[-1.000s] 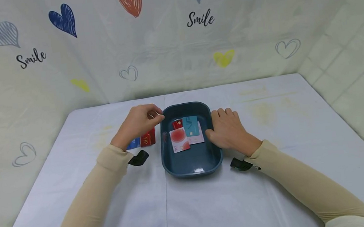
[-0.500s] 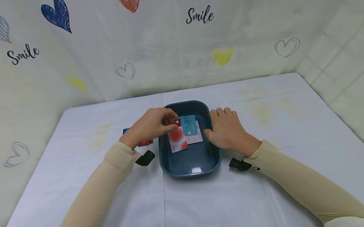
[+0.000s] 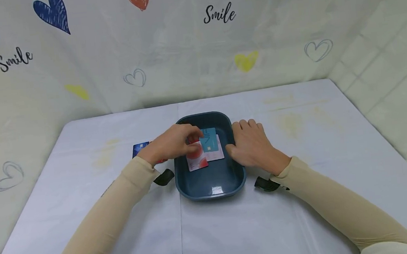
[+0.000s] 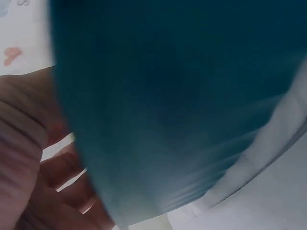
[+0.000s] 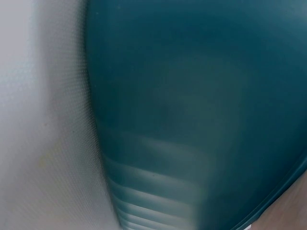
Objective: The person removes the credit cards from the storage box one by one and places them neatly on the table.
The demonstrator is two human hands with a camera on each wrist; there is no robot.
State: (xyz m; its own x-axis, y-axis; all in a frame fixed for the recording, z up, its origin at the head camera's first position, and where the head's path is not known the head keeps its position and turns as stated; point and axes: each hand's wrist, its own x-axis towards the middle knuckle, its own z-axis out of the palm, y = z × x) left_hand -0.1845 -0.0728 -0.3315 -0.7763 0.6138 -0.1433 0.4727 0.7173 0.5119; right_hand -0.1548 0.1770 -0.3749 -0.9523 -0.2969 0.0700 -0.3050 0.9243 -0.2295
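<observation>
Several cards [image 3: 210, 140] inside tray [image 3: 203, 180], left hand [image 3: 172, 142] above, hold unclear, right hand [image 3: 253, 143] gripping rim [image 3: 213, 196]

left hand [image 3: 173, 143], right hand [image 3: 252, 143]: both going bare
left sleeve [image 3: 104, 226]: running long, plain beige, wrinkling near the elbow
right sleeve [image 3: 343, 203]: it's matching, creases and all
left wrist gizmo [image 3: 164, 178]: something black is poking out below the cuff [image 3: 144, 169]
right wrist gizmo [image 3: 266, 184]: showing black too
white fabric [image 3: 390, 249]: peeking out at the right elbow

White-covered table [image 3: 268, 231] beneath a dark-blue tray [image 3: 210, 181], blue card [image 3: 139, 148] and red card [image 3: 162, 161].
</observation>
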